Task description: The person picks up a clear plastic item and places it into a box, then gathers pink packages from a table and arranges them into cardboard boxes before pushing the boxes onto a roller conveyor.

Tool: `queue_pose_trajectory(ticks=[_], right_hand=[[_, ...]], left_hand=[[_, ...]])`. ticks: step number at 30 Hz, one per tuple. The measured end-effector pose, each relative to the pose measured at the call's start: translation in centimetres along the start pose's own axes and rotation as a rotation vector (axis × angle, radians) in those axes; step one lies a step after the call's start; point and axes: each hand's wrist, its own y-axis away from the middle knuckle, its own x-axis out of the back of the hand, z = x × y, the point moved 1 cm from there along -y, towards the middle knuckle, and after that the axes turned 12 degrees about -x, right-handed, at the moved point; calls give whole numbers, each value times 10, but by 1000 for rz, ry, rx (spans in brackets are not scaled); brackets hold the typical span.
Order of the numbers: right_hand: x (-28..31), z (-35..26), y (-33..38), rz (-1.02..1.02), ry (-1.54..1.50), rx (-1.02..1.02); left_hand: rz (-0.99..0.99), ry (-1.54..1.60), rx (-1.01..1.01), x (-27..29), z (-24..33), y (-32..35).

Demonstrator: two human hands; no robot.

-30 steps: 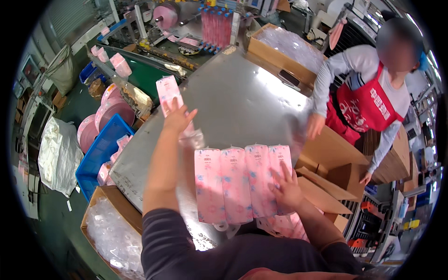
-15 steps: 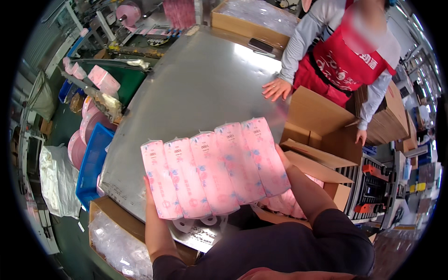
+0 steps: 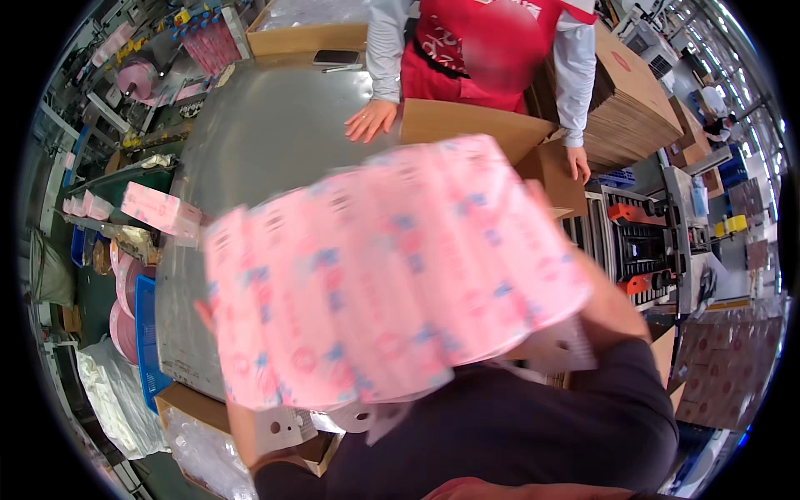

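Observation:
A row of several pink packs (image 3: 375, 283) with blue and red flower print, looking like wrapped tissues, hangs tilted in front of me, blurred by motion. My left hand (image 3: 205, 317) presses on the left end of the row, with only a few fingers showing. At the right end my right hand (image 3: 540, 198) grips the last pack; most of its fingers are behind it. The row covers much of the metal table (image 3: 242, 133) and the lower part of an open carton (image 3: 475, 123). A single pink pack (image 3: 162, 208) lies at the table's left edge.
Across the table a co-worker in a red apron (image 3: 442, 50) rests one hand (image 3: 372, 121) on it. Stacked flat cartons (image 3: 629, 92) and a roller conveyor (image 3: 642, 242) stand right. A blue crate (image 3: 148, 342) and a box of clear plastic bags (image 3: 200, 437) are left.
Both hands have lifted the row of packs closer to my view. The scene has shifted left. The single pink pack at left has slid to the table's edge.

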Motion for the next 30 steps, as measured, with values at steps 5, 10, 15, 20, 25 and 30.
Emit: queue_pose_trajectory(ticks=[5,10,15,20,25,30], right_hand=[[82,-20,156,200,360,-29],[269,47,147,440,371,-255],[253,53,131,861,1017,-598],[306,68,212,854,803,-582],[349,96,269,1147,1062,-242],[362,131,240,1226,1421,-426]], left_hand=[[-357,73,572,-109,-76,-69],[-372,-449,699,-120,-139,-145],[-336,-846,675,-157,-161,-133],[-715,-1433,305,-202,-274,-127],[-963,-1605,62,-260,-290,-122],[-1530,-2057,-252,-276,-303,-95]])
